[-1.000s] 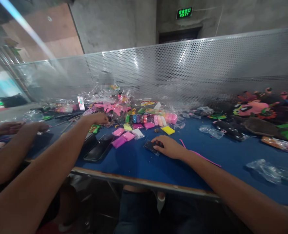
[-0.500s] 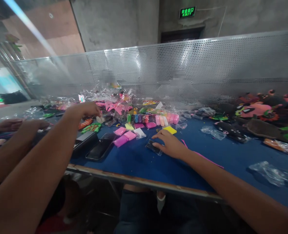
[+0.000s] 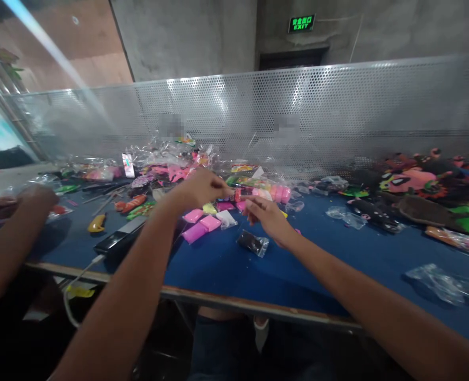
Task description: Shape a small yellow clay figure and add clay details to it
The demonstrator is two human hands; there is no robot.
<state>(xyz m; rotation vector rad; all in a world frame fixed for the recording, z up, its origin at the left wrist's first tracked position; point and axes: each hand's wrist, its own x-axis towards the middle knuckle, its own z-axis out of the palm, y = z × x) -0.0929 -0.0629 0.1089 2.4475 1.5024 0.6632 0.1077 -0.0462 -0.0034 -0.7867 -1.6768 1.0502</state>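
Observation:
My left hand (image 3: 206,189) is over the middle of the blue table, its fingers pinched together. Facing it, my right hand (image 3: 268,216) has its fingers curled into a pinch. Whatever the fingertips hold is too small or hidden to make out. Just below my right hand lies a small clear bag with black contents (image 3: 252,242). Between the hands and the table edge are pink packets (image 3: 210,222), a purple packet (image 3: 195,233) and a white packet (image 3: 227,218). Behind my hands is a row of wrapped coloured pieces (image 3: 280,193), partly covered.
A co-worker's hands (image 3: 36,198) work at the far left. A black device with a white cable (image 3: 117,238) lies beside my left forearm. Plastic wrappers (image 3: 436,280) and plush-looking pieces (image 3: 417,185) lie on the right. A perforated metal screen (image 3: 238,100) borders the back.
My left hand has moved right, from the heap at left to the middle. My right hand has left the black bag and risen slightly, its fingers drawing together.

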